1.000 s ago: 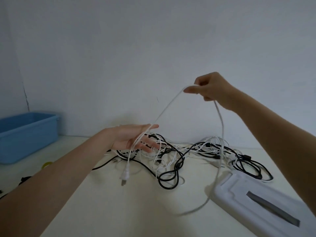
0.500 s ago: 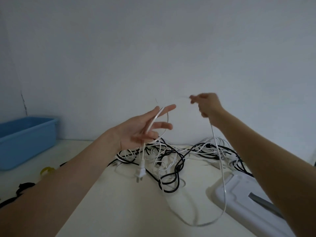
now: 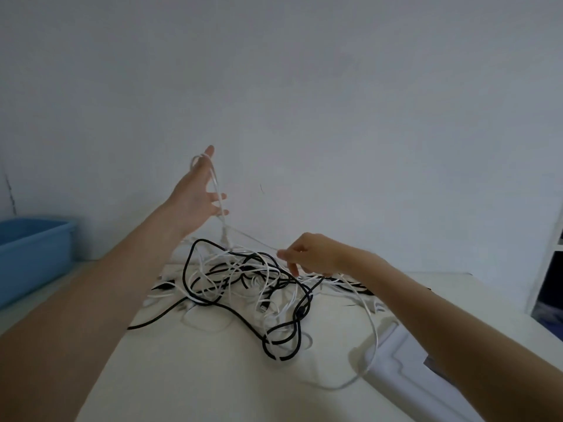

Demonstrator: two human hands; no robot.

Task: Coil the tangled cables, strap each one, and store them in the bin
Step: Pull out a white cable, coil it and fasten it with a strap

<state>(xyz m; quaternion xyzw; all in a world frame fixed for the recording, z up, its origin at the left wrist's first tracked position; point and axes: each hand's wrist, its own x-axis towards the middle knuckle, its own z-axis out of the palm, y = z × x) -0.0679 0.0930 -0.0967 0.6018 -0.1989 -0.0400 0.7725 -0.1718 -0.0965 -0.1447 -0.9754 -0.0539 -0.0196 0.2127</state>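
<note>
The left hand is raised above the back of the bench, palm turned toward the wall and fingers spread and mostly straight, with a thin white cable looped over the tips and running down across the fingers. Below that hand the cable's small white plug hangs just above the pile. From there the same strand stretches tight and nearly level to the right hand, which hovers low over the heap with its fingers curled and the cable pinched between thumb and fingertips. Past the right hand the white strand drops, sweeps in a wide slack arc over the bench, and passes against the edge of a flat white device lying at the near right. The tangle of cables, black and white strands knotted together, sits in the middle of the bench between the two forearms, with one black cable curling out toward the viewer in a double loop and another black end trailing off to the left. The blue bin stands at the far left against the wall, well apart from the tangle; what is inside it cannot be seen from this angle.
</note>
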